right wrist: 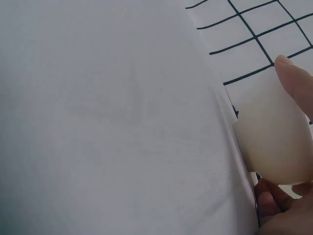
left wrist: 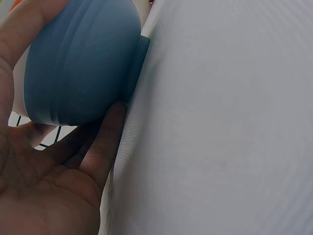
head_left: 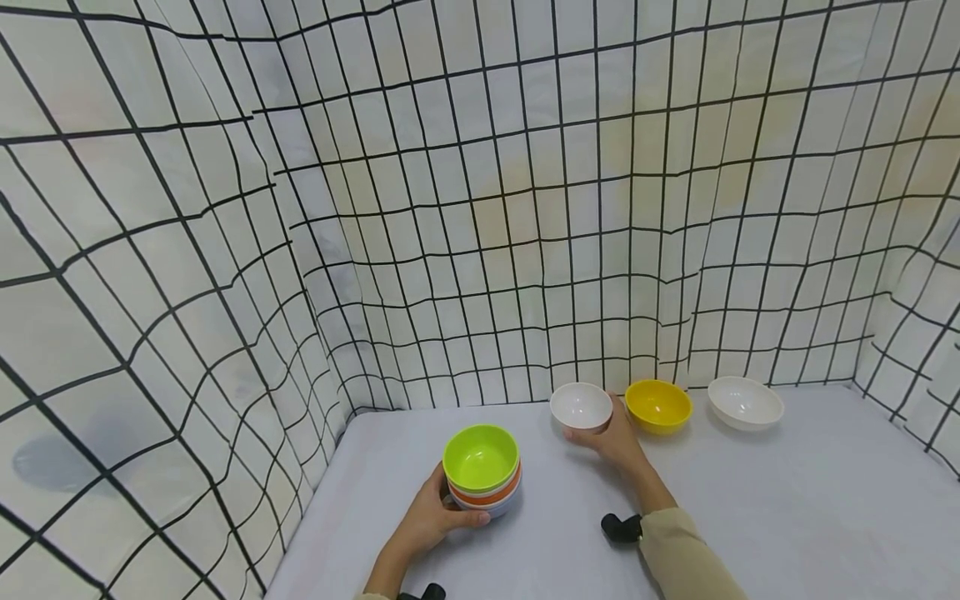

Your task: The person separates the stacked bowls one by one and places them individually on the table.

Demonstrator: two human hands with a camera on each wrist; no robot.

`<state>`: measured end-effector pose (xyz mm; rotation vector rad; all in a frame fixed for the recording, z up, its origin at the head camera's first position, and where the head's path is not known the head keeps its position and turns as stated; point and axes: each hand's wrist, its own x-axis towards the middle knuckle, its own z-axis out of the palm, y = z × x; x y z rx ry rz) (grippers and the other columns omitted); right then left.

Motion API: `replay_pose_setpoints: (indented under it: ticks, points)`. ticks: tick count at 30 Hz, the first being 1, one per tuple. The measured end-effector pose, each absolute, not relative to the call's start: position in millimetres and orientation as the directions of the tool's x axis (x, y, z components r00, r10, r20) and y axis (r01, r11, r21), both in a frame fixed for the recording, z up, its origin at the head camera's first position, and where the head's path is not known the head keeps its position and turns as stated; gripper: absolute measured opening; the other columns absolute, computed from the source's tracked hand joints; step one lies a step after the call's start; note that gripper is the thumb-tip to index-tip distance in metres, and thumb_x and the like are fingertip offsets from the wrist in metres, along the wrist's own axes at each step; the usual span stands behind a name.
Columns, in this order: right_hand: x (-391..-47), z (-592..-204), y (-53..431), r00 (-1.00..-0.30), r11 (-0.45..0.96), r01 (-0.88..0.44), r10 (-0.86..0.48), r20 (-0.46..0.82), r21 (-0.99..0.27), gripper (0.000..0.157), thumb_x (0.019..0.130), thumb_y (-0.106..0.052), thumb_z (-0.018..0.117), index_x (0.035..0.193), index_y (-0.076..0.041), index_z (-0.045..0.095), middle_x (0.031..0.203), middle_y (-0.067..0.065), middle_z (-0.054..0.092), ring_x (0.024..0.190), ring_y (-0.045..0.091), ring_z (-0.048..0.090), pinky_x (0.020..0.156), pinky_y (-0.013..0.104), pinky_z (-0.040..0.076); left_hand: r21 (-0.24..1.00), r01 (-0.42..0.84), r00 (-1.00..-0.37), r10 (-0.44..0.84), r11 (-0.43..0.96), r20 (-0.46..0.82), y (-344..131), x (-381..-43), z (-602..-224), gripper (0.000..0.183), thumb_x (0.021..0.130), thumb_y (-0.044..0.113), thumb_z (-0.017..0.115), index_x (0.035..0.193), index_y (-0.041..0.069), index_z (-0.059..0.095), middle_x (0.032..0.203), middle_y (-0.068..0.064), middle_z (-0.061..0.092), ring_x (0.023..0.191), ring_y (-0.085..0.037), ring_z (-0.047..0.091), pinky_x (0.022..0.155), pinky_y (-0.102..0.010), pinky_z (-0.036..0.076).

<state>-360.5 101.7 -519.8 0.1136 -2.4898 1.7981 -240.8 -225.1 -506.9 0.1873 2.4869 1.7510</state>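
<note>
orange bowl [head_left: 491, 498] mostly out of sight below green bowl [head_left: 481, 460]

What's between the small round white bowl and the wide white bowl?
In the head view, a round, shiny yellow bowl, plus part of the right hand holding the small white bowl.

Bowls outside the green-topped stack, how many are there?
3: a small white bowl held by the right hand, a yellow bowl just right of it, and a wider white bowl at the far right. No others show.
</note>
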Motion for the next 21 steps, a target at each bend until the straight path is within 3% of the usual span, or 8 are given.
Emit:
replay_pose_setpoints:
  ticks: [5,15,21]
  points:
    - [-355.8,-520.4,104.2,-0.997,0.31,-0.081,-0.022,0.078,-0.947,0.109,0.075,-0.031,0.093,0.156,-0.004,0.024,0.157,0.022,0.037,0.145,0.042,0.039,0.124,0.058,0.031,0.941,0.049,-0.988,0.153,0.335,-0.002,-224.5,-240.9,-508.0,0.113,0.07,0.032,0.095,0.16,0.02,0.028,0.156,-0.01,0.048,0.144,-0.037,0.047,0.12,-0.059,0.039]
    - [-348.9,-517.7,104.7,-1.0,0.344,0.002,-0.007,-0.005,-0.939,0.111,0.081,-0.036,0.088,0.156,0.003,0.016,0.16,0.031,0.028,0.149,0.048,0.031,0.125,0.06,0.027,0.938,0.059,-0.988,0.151,0.341,0.007,-224.5,-241.8,-510.1,0.111,0.069,0.031,0.096,0.159,0.021,0.03,0.156,-0.007,0.049,0.144,-0.035,0.047,0.121,-0.059,0.037]
    - [-340.3,-499.5,99.6,-0.993,0.354,0.116,0.05,-0.105,-0.928,0.116,0.084,-0.035,0.085,0.158,0.005,0.006,0.163,0.035,0.018,0.15,0.051,0.025,0.123,0.064,0.027,0.94,0.061,-0.988,0.155,0.336,0.009,-224.6,-241.7,-508.6,0.112,0.07,0.031,0.096,0.159,0.02,0.029,0.156,-0.008,0.049,0.144,-0.035,0.047,0.121,-0.058,0.038]
